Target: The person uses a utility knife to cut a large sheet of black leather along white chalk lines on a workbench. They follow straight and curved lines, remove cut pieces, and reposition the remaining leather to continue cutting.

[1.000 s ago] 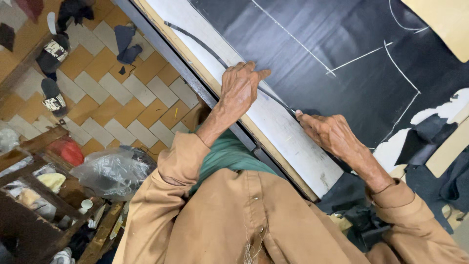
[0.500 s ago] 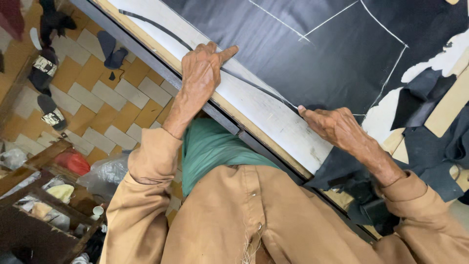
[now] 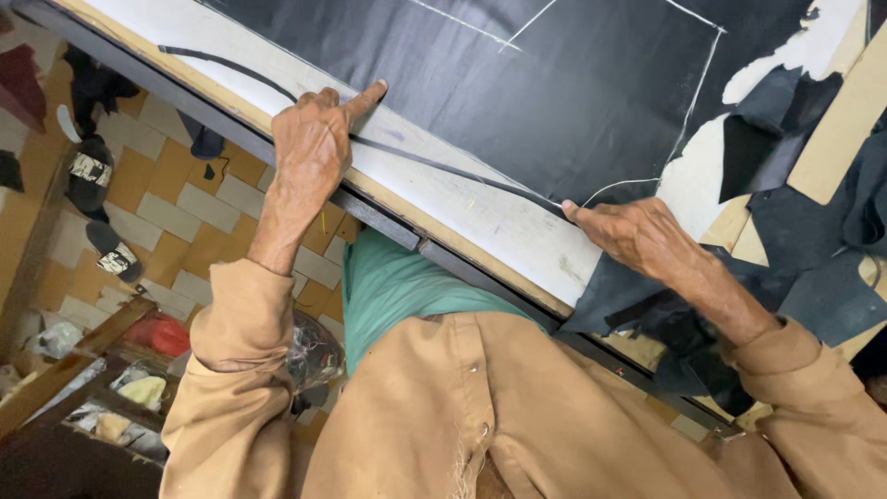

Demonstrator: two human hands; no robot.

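Left hand (image 3: 309,152) stretched forward, palm down, index finger extended and pointing, other fingers curled under. Right hand (image 3: 637,236) lower, palm down, fingers together and pinched at the tips. Both forearms in tan long sleeves, elbows bent, arms spread well apart.
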